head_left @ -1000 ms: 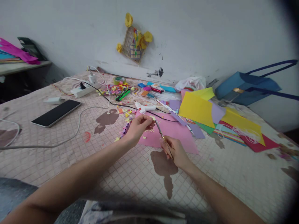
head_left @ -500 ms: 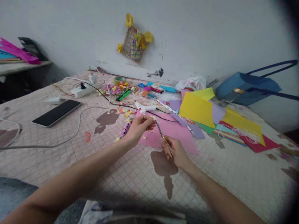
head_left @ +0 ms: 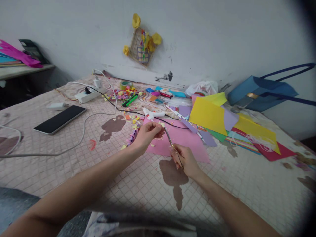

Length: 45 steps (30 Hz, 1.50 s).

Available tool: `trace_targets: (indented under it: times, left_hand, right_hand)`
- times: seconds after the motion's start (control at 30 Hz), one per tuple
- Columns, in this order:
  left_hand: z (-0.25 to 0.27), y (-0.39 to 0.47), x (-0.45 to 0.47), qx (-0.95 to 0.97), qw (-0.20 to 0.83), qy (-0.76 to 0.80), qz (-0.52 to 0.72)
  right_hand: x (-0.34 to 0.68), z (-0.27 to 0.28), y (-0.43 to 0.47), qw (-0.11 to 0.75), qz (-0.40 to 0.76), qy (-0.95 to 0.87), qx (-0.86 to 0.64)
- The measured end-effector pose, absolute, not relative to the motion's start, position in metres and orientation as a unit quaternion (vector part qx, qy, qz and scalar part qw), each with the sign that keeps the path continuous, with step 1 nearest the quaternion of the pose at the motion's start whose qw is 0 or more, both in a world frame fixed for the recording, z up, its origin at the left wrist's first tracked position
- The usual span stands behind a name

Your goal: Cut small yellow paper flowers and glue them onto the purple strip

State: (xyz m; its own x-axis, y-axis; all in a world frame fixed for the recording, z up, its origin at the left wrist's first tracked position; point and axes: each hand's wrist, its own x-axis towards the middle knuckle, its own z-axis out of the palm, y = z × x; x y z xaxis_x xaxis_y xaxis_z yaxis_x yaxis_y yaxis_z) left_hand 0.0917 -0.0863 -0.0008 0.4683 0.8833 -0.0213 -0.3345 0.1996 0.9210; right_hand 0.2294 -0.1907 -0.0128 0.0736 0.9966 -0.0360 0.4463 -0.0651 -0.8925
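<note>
My left hand [head_left: 148, 134] is closed in a pinch above the pink paper sheet [head_left: 181, 140]. At its fingertips is a small pale yellow paper piece [head_left: 162, 124]. My right hand [head_left: 185, 159] grips a slim metal tool [head_left: 169, 136] with a dark tip and a gold-coloured middle; its exact kind does not show. The tool's tip points up-left and meets or nearly meets the paper piece. Just beyond the hands lies a white glue gun [head_left: 153, 114]. A purple dotted strip [head_left: 133, 136] is partly behind my left wrist.
Several coloured sheets [head_left: 209, 115] lie right, near a blue bag [head_left: 261, 92]. Small paper cut-outs [head_left: 120, 94], a green cutter [head_left: 130, 100] and tape [head_left: 126, 85] are at the back. A phone [head_left: 60, 119], a power strip [head_left: 90, 94] and a white cable [head_left: 84, 131] occupy the left.
</note>
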Motion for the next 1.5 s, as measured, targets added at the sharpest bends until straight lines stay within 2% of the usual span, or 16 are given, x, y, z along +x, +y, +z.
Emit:
trace_targets:
  times: [1.5]
  left_hand:
    - [0.009, -0.080, 0.086, 0.564, 0.656, 0.295, 0.406]
  right_hand:
    - [0.229, -0.007, -0.190, 0.359, 0.355, -0.592, -0.629]
